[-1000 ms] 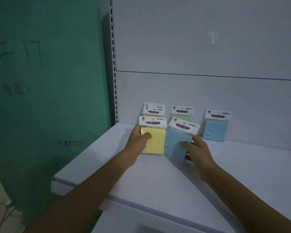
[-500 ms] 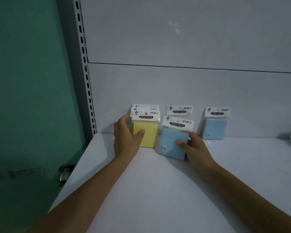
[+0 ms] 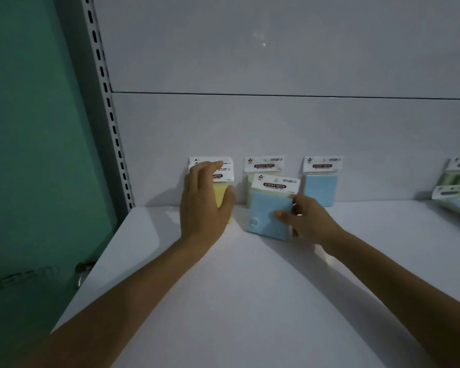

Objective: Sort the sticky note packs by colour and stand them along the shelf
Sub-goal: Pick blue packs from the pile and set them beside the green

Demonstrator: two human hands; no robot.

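L hand [image 3: 205, 205] lies flat on the yellow pack [image 3: 220, 193] at the far-left end of the shelf [image 3: 250, 288]. Fingers are straight over its white header and the thumb runs along the right edge. That grip isn't closed, just pressing, prob. to keep the yellows upright vs the back panel [image 3: 250, 123]. R hand [image 3: 308, 221] has its grip pinched on the front blue pack [image 3: 266, 216], thumb on the face. The pack is tilted, its bottom edge seemingly on the shelf, in front of a pale green pack [image 3: 249, 185]. It prob. belongs w/ the other blue pack [image 3: 321, 188] standing just to the right. Headers read "STICKY NOTE"; smaller print is too blurry. Loose packs [image 3: 454, 193] lie at far right, unsorted.
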